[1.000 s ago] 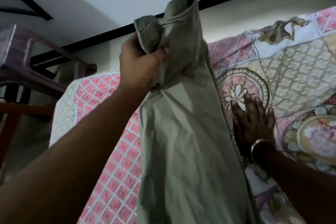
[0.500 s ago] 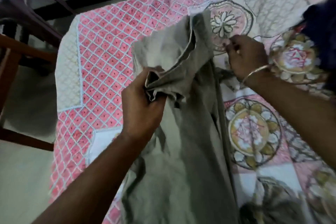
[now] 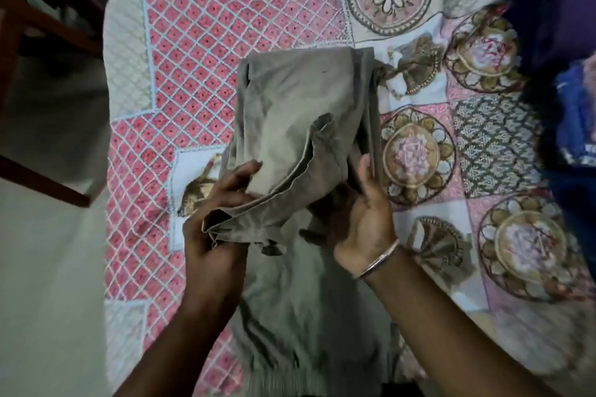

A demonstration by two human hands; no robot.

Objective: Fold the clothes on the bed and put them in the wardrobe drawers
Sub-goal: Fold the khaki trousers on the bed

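- Trousers (image 3: 290,97): olive, at bed (image 3: 200,42) centre, partly doubled over; lower part trailing toward 6 o'clock.
- Left hand (image 3: 213,219): at 7 o'clock of fold, fingers curled round bunched hem, presumably to align edges.
- Right hand (image 3: 367,213): at 4 o'clock, thumb and fingers gripping right fold edge, steadying it.
- Dark clothes (image 3: 554,10): at 2 o'clock, unfolded, awaiting turn.
- Wardrobe drawers: not in view.

— Underfoot at the left? Pale, smooth floor (image 3: 48,267), dimly lit.

— And over it? Dark reddish-brown wooden furniture frame (image 3: 42,22) in the upper left corner, legs and rails crossing, standing near the mattress edge.

— The covering? Patchwork bedspread (image 3: 200,42): pink lattice squares at left, round floral medallions at right.
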